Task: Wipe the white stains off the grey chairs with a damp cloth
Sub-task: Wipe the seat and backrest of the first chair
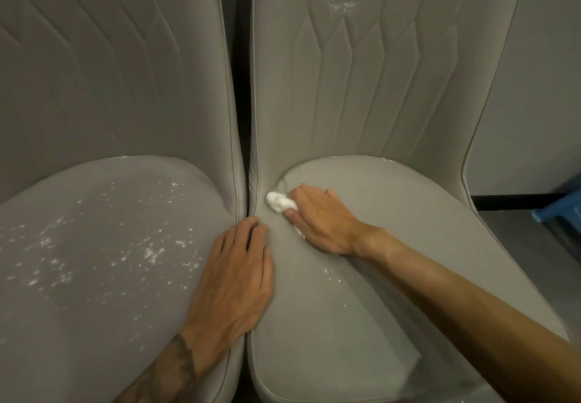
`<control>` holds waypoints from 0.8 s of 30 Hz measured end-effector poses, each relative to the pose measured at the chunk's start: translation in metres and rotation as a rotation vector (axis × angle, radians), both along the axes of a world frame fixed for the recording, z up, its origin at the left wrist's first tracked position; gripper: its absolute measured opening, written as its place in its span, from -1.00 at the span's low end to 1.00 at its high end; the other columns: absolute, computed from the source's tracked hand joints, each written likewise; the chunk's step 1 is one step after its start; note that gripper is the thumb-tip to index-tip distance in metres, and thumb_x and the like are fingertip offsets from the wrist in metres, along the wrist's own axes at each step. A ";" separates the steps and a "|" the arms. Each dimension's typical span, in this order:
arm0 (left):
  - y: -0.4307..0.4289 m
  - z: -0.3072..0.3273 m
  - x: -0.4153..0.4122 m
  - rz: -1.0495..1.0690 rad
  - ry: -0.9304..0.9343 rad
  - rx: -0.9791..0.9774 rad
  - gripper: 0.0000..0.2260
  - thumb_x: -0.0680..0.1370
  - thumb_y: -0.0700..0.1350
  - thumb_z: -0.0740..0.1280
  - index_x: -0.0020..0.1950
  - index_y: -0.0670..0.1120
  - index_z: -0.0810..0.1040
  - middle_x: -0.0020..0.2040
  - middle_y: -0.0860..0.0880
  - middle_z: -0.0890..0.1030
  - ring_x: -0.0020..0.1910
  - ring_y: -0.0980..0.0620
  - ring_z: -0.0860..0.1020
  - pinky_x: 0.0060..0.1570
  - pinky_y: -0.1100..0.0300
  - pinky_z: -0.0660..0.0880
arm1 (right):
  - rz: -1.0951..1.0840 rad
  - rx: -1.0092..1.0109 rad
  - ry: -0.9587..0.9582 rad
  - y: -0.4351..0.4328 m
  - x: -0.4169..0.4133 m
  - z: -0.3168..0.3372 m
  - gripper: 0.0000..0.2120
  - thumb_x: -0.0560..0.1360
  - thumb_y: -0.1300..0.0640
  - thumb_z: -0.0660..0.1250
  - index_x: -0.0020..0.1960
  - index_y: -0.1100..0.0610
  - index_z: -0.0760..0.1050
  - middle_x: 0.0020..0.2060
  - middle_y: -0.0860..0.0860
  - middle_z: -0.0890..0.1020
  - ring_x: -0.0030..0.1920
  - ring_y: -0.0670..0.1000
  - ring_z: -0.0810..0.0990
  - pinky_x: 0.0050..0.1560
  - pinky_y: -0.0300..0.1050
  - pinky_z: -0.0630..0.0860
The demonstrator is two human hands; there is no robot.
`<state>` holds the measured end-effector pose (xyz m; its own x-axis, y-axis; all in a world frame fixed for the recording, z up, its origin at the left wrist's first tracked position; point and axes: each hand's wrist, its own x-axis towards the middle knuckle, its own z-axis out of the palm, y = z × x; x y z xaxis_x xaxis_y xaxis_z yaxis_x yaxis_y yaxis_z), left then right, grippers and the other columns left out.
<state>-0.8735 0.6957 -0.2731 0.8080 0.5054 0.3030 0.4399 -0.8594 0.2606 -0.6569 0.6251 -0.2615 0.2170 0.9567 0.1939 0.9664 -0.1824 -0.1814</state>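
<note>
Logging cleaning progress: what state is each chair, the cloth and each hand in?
Left grey upholstered chair: seat thickly speckled with white stains.
Right grey upholstered chair: seat mostly clean, a few specks; white smear high on backrest.
White crumpled cloth: bunched, pressed into the right seat's rear left corner.
Right hand: grips the cloth.
Left hand: flat, fingers straight, resting on the right seat's left edge.

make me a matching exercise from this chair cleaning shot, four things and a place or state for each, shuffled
Things
1. left seat
2. right seat
3. cloth
4. left hand

Places or states
a. held by the right hand near the seat's back corner
b. lying flat over the gap between the seats
c. dotted with many white specks
d. only a few white specks

Pairs: 1-c, 2-d, 3-a, 4-b
</note>
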 end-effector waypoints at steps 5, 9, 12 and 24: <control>-0.001 0.000 -0.001 -0.006 0.001 0.000 -0.60 0.65 -0.08 0.07 0.40 -0.19 0.49 0.38 -0.18 0.54 0.31 -0.16 0.56 0.36 -0.12 0.51 | -0.065 -0.084 -0.061 0.013 0.023 0.011 -0.71 0.68 -0.13 -0.03 0.14 0.04 0.34 0.04 0.01 0.46 0.04 0.09 0.46 0.03 0.02 0.26; 0.000 0.000 -0.002 -0.002 0.001 0.004 -0.59 0.63 -0.10 0.07 0.38 -0.21 0.50 0.37 -0.21 0.55 0.30 -0.18 0.57 0.36 -0.12 0.51 | -0.025 -0.032 -0.027 0.014 0.001 0.008 -0.76 0.67 -0.13 -0.03 0.13 -0.02 0.30 -0.01 -0.07 0.42 0.00 0.08 0.43 0.00 0.03 0.26; 0.001 0.001 -0.001 -0.001 -0.010 0.006 -0.60 0.61 -0.12 0.08 0.36 -0.23 0.51 0.36 -0.22 0.56 0.28 -0.19 0.58 0.34 -0.13 0.52 | 0.122 -0.021 0.043 -0.018 -0.007 0.005 -0.78 0.67 -0.17 -0.07 0.11 -0.11 0.28 -0.08 -0.19 0.34 -0.06 -0.04 0.41 -0.10 -0.07 0.14; 0.000 0.011 -0.003 -0.009 0.032 -0.019 -0.62 0.59 -0.11 0.06 0.30 -0.18 0.51 0.37 -0.19 0.54 0.31 -0.16 0.55 0.36 -0.09 0.49 | 0.113 -0.078 0.032 -0.066 -0.022 0.018 -0.69 0.68 -0.17 -0.11 0.16 -0.07 0.33 -0.01 -0.14 0.40 -0.01 -0.07 0.41 -0.02 -0.07 0.19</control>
<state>-0.8770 0.6954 -0.2624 0.8216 0.5037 0.2668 0.4408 -0.8582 0.2630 -0.6789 0.5588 -0.2439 0.1120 0.9873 0.1127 0.9755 -0.0876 -0.2020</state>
